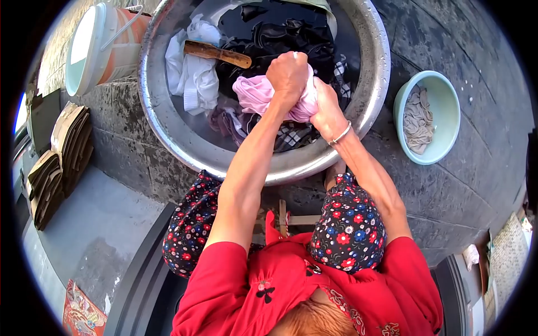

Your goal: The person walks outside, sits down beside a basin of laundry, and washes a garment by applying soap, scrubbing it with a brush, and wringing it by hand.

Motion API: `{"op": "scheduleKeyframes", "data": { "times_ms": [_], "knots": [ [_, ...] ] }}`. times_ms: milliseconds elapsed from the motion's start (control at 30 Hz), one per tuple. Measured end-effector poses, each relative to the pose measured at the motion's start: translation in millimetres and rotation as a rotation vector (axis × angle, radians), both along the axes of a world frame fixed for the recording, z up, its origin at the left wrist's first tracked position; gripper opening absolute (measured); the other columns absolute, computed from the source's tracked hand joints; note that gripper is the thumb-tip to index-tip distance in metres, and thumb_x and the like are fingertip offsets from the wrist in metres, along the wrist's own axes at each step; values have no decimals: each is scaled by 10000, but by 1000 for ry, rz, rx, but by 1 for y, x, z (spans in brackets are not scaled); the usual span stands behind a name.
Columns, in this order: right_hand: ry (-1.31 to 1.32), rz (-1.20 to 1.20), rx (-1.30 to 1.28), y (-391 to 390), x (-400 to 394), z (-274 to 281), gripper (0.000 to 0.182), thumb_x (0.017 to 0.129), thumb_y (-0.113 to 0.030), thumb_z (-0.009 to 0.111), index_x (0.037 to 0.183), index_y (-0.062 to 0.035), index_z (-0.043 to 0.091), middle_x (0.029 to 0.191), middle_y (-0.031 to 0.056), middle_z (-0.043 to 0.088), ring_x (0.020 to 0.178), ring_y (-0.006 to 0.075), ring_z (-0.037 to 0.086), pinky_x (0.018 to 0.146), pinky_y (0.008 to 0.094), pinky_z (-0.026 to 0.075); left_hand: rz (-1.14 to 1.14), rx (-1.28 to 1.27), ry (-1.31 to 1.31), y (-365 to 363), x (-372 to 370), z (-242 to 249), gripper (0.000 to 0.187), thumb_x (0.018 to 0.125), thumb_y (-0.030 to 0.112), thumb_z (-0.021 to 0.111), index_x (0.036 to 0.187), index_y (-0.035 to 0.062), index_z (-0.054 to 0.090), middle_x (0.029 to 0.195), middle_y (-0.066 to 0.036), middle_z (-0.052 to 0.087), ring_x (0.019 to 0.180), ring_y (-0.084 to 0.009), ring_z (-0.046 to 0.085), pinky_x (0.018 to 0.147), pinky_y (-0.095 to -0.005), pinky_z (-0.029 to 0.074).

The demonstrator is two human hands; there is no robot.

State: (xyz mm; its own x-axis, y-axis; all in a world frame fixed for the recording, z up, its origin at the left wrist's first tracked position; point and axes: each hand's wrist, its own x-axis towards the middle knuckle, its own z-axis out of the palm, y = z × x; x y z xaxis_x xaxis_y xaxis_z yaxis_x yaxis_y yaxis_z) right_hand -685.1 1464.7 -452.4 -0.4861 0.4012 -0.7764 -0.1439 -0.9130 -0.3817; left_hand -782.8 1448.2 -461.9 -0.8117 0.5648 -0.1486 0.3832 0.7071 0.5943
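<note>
Over a large metal basin [159, 120], both of my hands grip a bunched pink cloth [255, 94]. My left hand [288, 74] is a fist on top of the cloth. My right hand [329, 111], with a bracelet at the wrist, wraps round the cloth's right end. Below and around them in the basin lie dark wet clothes [291, 36], a checked cloth [294, 137] and a purple-grey cloth [227, 120]. White cloths [200, 84] are at the basin's left, with a wooden paddle [218, 54] resting across them.
A light green bowl [450, 115] with a grey-beige cloth [418, 120] stands right of the basin. A bucket [115, 45] with a handle is at the upper left. Folded cardboard [70, 145] leans at the far left. My knees are just below the basin's near rim.
</note>
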Motion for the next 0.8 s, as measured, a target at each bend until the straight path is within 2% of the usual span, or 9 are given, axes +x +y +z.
{"op": "scheduleKeyframes", "data": {
  "times_ms": [67,133,167,200,267,300,333,567,800],
  "knots": [
    [16,37,39,11,-10,14,145,868,-171,529,806,-60,600,732,-11,548,660,91,542,594,280,456,-8,123,38,-5,5,12,309,765,232,501,550,27,585,545,-180,576,499,-344,590,467,-429,466],
    [-155,365,1076,17,2,-32,156,900,-225,523,928,-86,589,793,13,610,693,121,593,625,265,475,-102,300,181,-19,69,43,260,747,259,567,607,41,595,500,-160,554,462,-322,581,448,-428,460],
    [163,301,460,28,10,-41,113,875,-165,558,952,-84,565,788,21,598,728,129,588,661,270,472,-102,311,177,-19,78,38,251,762,241,567,623,35,603,508,-169,555,464,-321,578,452,-416,451],
    [-174,474,1230,18,18,-50,76,860,-128,564,917,-78,557,791,25,587,767,140,587,709,271,468,-97,315,171,-22,84,33,242,776,224,566,639,29,610,516,-178,555,467,-319,574,455,-403,443],
    [303,13,-139,6,16,-33,86,873,-117,529,929,-70,574,854,29,609,827,153,597,748,278,470,-104,129,179,-14,43,4,258,777,230,525,607,41,568,559,-168,589,507,-320,601,449,-403,464],
    [84,377,613,-9,17,-23,173,905,-152,476,983,-50,593,936,45,626,860,164,613,765,287,488,-100,65,175,-9,10,-8,276,791,230,499,606,35,558,591,-174,597,544,-336,608,476,-416,471],
    [88,143,-35,-3,-8,11,200,891,-152,497,956,-4,615,918,74,621,854,160,606,763,286,491,-89,-5,175,-13,-18,-11,294,806,230,473,604,29,548,623,-181,606,581,-352,616,503,-429,477],
    [202,-78,343,66,-9,39,307,924,-262,527,1108,-16,528,1037,85,595,947,187,590,828,341,492,-43,517,-1187,-41,-82,38,360,802,187,681,1073,-26,577,1009,-51,615,897,-136,564,790,-263,460],
    [171,-145,356,71,11,16,282,939,-245,491,1121,-34,532,1104,87,584,1039,203,552,921,373,438,37,586,-1499,-73,-81,11,568,660,-102,635,1196,-29,461,1040,-113,569,910,-188,585,827,-335,504]
  ]
}}
